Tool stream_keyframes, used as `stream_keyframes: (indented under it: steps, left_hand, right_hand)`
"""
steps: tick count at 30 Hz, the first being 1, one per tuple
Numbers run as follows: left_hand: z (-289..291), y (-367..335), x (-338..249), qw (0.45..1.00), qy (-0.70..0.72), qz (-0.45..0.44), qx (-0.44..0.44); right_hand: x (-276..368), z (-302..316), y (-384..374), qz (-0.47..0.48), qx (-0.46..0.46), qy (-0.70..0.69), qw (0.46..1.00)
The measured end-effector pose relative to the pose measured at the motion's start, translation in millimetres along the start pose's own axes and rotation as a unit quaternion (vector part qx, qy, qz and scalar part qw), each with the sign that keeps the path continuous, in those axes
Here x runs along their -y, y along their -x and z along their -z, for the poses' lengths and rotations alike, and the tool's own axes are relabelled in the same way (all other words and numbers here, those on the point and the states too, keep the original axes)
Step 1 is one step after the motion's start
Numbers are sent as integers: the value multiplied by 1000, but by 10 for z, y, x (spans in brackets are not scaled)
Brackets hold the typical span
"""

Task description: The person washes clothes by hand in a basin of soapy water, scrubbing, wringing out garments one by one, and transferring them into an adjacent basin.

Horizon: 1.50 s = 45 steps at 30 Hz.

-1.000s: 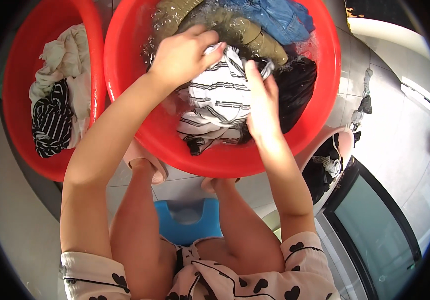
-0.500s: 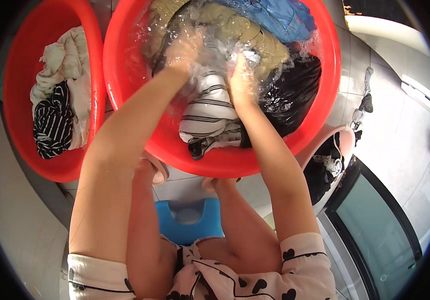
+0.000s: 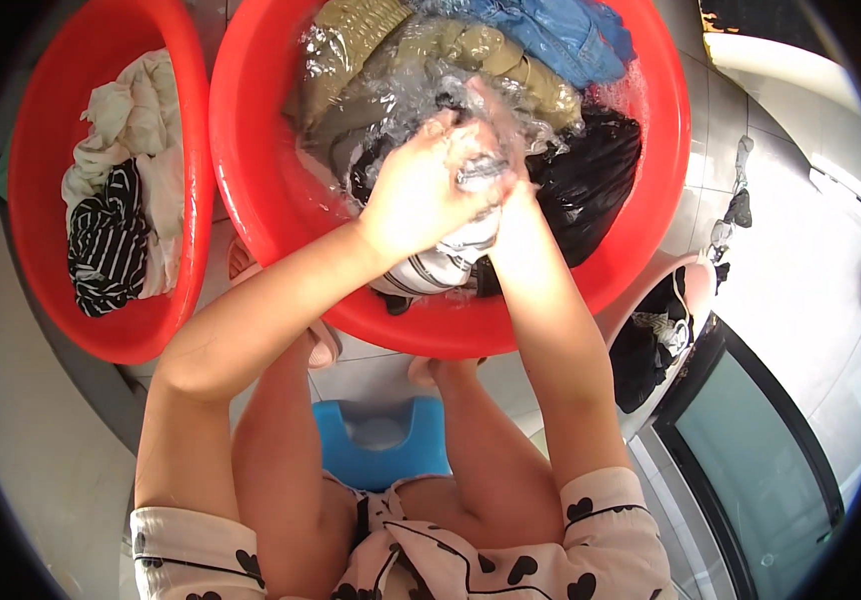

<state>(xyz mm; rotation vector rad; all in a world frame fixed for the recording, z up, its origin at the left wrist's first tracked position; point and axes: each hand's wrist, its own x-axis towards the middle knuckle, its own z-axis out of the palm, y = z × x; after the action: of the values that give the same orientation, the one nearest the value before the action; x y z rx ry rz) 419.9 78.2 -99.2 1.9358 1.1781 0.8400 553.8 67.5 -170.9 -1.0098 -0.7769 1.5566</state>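
Observation:
A large red tub (image 3: 673, 130) holds water and soaking clothes. Over its middle, my left hand (image 3: 429, 188) is closed round a wet bunch of the white garment with dark stripes (image 3: 431, 272). My right hand (image 3: 509, 160) presses against the same bunch from the other side, its fingers partly smeared by motion and splashing water. The rest of the striped garment hangs down below my hands, toward the near wall of the tub. Khaki clothing (image 3: 486, 48) and blue denim (image 3: 563, 42) lie beyond my hands. A black garment (image 3: 593, 180) soaks to their right.
To the left stands a second red tub (image 3: 197, 170) with cream clothes (image 3: 136, 115) and a black-and-white striped garment (image 3: 109, 245). A pink basin (image 3: 699, 280) with dark clothes is at right. Dark small items (image 3: 739, 207) lie on the floor. A blue stool (image 3: 381, 455) is beneath me.
My hands were apart and low in the water; now they are together, with bunched striped cloth between them. My left hand has moved right and nearer. The khaki clothing shows more clearly.

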Motion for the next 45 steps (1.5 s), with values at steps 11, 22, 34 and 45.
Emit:
stream_keyframes:
  steps: [11, 22, 34, 45]
  left_hand:
    - [68, -268, -176, 998, 5, -40, 47]
    - [129, 3, 309, 956, -271, -53, 104]
    - [-282, -378, 728, 960, -92, 143, 222]
    - [119, -100, -182, 989, 121, 41, 73]
  right_hand:
    - [217, 295, 191, -215, -254, -209, 919]
    - [798, -59, 390, 112, -134, 653, 736]
    - [-502, 856, -3, -32, -207, 444, 871]
    - [733, -282, 144, -113, -139, -113, 977]
